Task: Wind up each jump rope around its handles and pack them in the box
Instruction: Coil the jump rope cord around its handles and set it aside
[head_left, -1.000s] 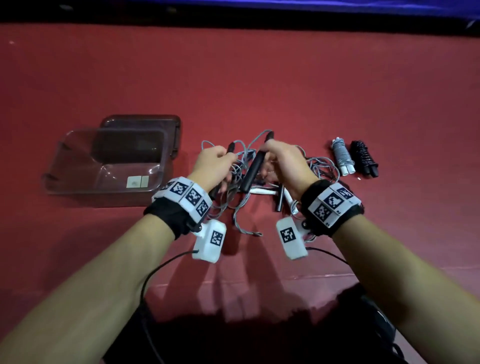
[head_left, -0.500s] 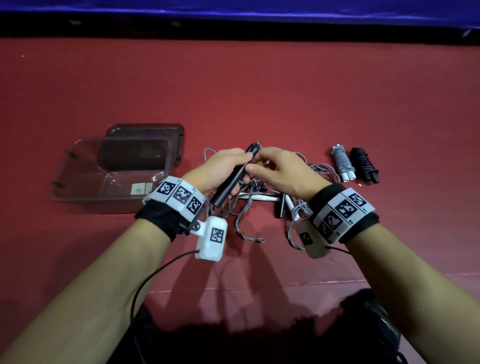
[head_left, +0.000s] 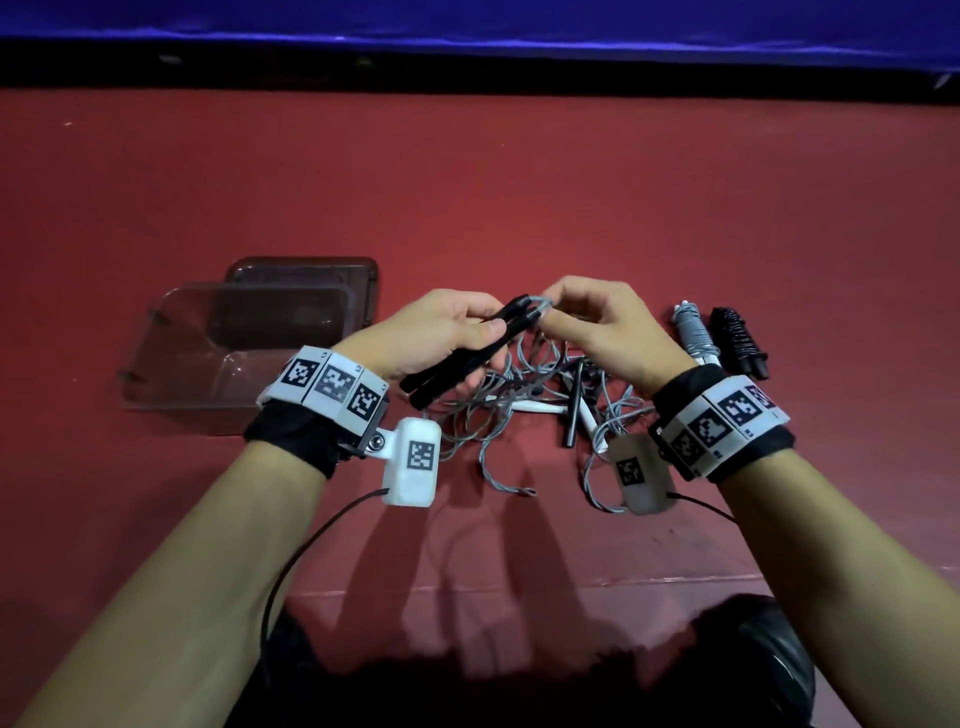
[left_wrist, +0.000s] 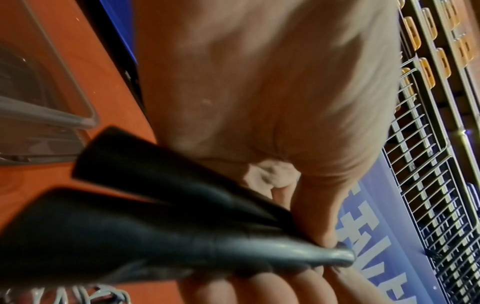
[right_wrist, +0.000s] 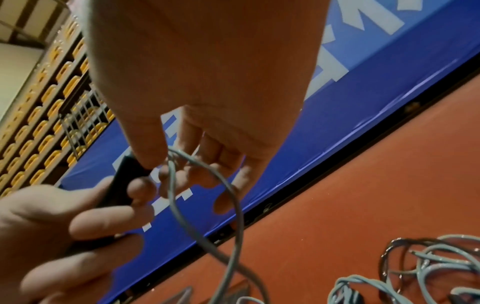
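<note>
Both black handles (head_left: 470, 348) now sit paired in the left hand (head_left: 441, 332) at frame centre, no longer split between hands. The right hand (head_left: 597, 327) pinches the grey cord (right_wrist: 233, 197) at their tips, so winding looks ready to begin; the clear box (head_left: 171, 374) waits at left.

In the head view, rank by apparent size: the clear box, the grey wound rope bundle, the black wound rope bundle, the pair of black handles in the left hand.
1. clear box, clearly largest.
2. pair of black handles, held by the left hand.
3. grey wound rope bundle and black wound rope bundle: alike, unranked.
</note>
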